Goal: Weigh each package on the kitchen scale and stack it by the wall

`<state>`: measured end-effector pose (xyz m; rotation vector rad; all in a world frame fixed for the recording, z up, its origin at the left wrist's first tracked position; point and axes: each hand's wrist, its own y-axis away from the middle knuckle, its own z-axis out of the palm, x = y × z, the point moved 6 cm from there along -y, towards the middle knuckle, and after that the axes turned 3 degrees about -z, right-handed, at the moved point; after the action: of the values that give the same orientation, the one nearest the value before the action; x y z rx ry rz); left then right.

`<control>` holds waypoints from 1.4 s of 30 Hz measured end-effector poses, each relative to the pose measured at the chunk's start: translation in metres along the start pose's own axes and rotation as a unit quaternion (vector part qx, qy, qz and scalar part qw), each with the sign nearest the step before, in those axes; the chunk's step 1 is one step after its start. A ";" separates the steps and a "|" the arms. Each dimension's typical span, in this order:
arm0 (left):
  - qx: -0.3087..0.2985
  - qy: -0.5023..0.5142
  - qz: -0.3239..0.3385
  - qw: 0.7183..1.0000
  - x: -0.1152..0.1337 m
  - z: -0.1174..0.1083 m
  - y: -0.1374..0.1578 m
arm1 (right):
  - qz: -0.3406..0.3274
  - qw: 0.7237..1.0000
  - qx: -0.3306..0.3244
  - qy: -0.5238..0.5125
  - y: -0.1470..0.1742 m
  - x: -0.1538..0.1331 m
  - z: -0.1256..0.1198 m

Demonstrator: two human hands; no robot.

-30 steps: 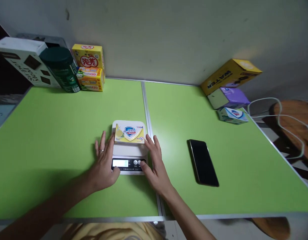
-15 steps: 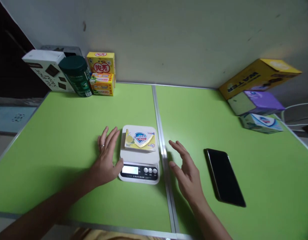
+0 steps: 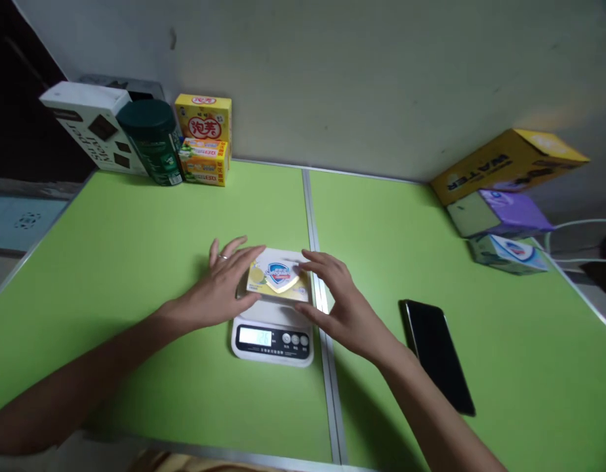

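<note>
Nearby, phone [image 3: 441, 351] right of scale [image 3: 279, 344].

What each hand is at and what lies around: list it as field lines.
Left hand: fingers at the left end of the Safeguard soap box
Right hand: fingers at the box's right end
Soap box: over the digital scale; contact unclear
Display: lit, digits blurred
Right of scale: black smartphone, on green table
Back left: white carton, dark green canister, yellow box, orange box
Back right: yellow WATER box, purple box, pale-green box
</note>
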<state>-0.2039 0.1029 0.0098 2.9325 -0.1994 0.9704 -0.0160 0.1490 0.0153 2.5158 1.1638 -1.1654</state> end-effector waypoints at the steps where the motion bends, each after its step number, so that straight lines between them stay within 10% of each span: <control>1: -0.010 0.003 0.011 1.000 0.001 0.000 -0.003 | -0.001 1.000 -0.018 -0.004 -0.004 0.002 0.003; 5: 0.007 0.011 0.049 0.999 -0.001 -0.011 -0.013 | -0.002 0.999 -0.032 -0.008 -0.022 0.003 0.005; 13: 0.295 -0.018 0.110 0.949 -0.033 -0.058 -0.028 | -0.038 0.997 0.071 -0.015 -0.128 -0.010 0.000; 24: 0.277 -0.085 0.028 0.957 -0.145 -0.042 -0.094 | -0.114 0.988 0.095 0.031 -0.302 0.000 0.044; 42: 0.293 -0.115 -0.019 0.949 -0.166 -0.055 -0.132 | -0.172 0.973 0.113 0.106 -0.322 0.006 0.061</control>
<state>-0.3502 0.2560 -0.0455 3.5736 0.1737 0.7830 -0.2741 0.3508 0.0285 2.7377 1.6657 -1.1808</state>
